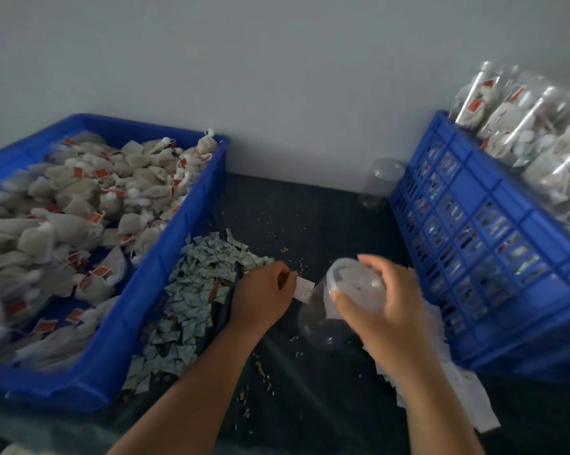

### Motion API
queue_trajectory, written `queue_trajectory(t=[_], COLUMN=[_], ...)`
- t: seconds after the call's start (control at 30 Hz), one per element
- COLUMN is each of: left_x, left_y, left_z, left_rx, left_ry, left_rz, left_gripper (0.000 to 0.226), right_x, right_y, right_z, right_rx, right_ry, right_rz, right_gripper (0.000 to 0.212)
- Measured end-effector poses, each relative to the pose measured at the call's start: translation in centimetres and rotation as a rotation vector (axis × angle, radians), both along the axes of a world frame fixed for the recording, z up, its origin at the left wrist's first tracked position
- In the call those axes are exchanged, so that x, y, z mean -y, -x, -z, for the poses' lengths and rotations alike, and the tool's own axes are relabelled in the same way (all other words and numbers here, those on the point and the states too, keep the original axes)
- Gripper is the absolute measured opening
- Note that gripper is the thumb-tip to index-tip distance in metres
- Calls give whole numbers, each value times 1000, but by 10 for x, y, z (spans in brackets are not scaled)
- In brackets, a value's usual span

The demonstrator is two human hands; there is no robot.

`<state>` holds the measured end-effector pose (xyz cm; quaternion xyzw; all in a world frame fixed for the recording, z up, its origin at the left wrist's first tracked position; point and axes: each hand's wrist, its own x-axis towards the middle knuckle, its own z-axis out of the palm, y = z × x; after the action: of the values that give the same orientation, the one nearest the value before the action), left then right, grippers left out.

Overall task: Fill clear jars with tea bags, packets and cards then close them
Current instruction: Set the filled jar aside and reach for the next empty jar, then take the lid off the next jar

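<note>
Clear jar (319, 326): centre of the dark table (310, 405), tilted. The motion blur leaves it unclear whether it is lifted or resting on its base. Its rim end sits under the right hand (385, 310), whose fingers curl over it and grip it. The clear body runs down and left from there. Long axis: a diagonal from upper right to lower left.

Left hand (264, 297): just left of the jar, fingertips pinching a small white card (305, 289). The card's free edge points right and nearly touches the jar wall below the rim. Contact cannot be confirmed.

Judgement: card insertion is the step in hand. The jar mouth lies up and right of the card, so the left hand is the nearer one to feed it while the right steadies the jar.

Surroundings:
- Pile of green-white packets (195, 300), left of the left wrist.
- Blue bin (165, 257) of tea bags (90, 205), further left.
- Blue crate (474, 244), right, with filled jars (523, 133) stacked above it.
- Spare empty jar (380, 180), at the back.
- Loose cards (467, 392), under the right forearm.
</note>
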<state>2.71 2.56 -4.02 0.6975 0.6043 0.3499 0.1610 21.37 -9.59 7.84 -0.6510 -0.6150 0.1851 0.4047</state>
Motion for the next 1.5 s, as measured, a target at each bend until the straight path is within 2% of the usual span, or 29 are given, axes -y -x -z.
queue_trajectory(t=[0.1, 0.2, 0.27, 0.3, 0.37, 0.4, 0.43, 0.47, 0.5, 0.57, 0.63, 0.67, 0.77, 0.83, 0.93, 1.0, 1.1, 1.17, 1.23, 1.37, 1.43, 1.5], left_x=[1, 6, 21, 32, 57, 69, 79, 87, 93, 101, 104, 105, 106, 103, 94, 91, 96, 100, 100, 100, 100, 102], left_y=[0, 2, 7, 8, 10, 10, 10, 8, 6, 4, 7, 8, 10, 13, 21, 23, 18, 17, 18, 20, 19, 18], left_z=[-13, -48, -75, -85, -92, -89, -83, -78, -73, -65, -59, -56, -53, -56, -63, -66, -66, -61, -58, -59, -58, -56], left_rx=[158, 255, 342, 371, 251, 120, 5, -93, -159, -175, -83, -49, -76, -50, -7, -18, -70, -87, -74, -79, -84, -95], left_ry=[-3, -112, -85, 16, 258, 286, 248, 167, 67, -65, -66, -64, -104, -46, 111, 147, 110, 61, 49, 50, 46, 26], left_rz=[-14, 13, 209, 395, 698, 748, 740, 680, 596, 483, 474, 476, 487, 524, 593, 585, 548, 539, 544, 551, 552, 546], left_gripper=[18, 24, 29, 31, 49, 73, 99, 117, 123, 113, 97, 92, 87, 86, 86, 88, 91, 91, 91, 95, 95, 95], right_x=[30, 39, 39, 39, 40, 39, 39, 38, 38, 38, 41, 42, 46, 48, 52, 52, 47, 47, 50, 54, 51, 48], right_y=[6, 2, -4, -7, -9, -8, -6, -5, -3, 0, -2, -4, -15, -18, -21, -20, -11, -8, -15, -31, -24, -17], right_z=[17, 17, 11, 7, 0, -1, -2, -1, 2, 8, 7, 4, -3, -4, -6, -9, -12, -13, -15, -22, -22, -23], right_rx=[-59, 20, 98, 126, 124, 90, 66, 70, 96, 158, 191, 193, 186, 213, 243, 202, 239, 301, 252, 200, 165, 192], right_ry=[20, 77, 145, 174, 191, 185, 182, 190, 215, 293, 313, 314, 347, 317, 225, 242, 277, 279, 289, 360, 362, 375], right_rz=[71, 92, 112, 126, 143, 155, 171, 174, 152, 74, 6, -30, -146, -229, -357, -407, -240, -190, -283, -416, -392, -287], right_gripper=[57, 68, 79, 82, 82, 78, 72, 69, 71, 90, 109, 111, 86, 70, 83, 95, 110, 97, 75, 86, 87, 98])
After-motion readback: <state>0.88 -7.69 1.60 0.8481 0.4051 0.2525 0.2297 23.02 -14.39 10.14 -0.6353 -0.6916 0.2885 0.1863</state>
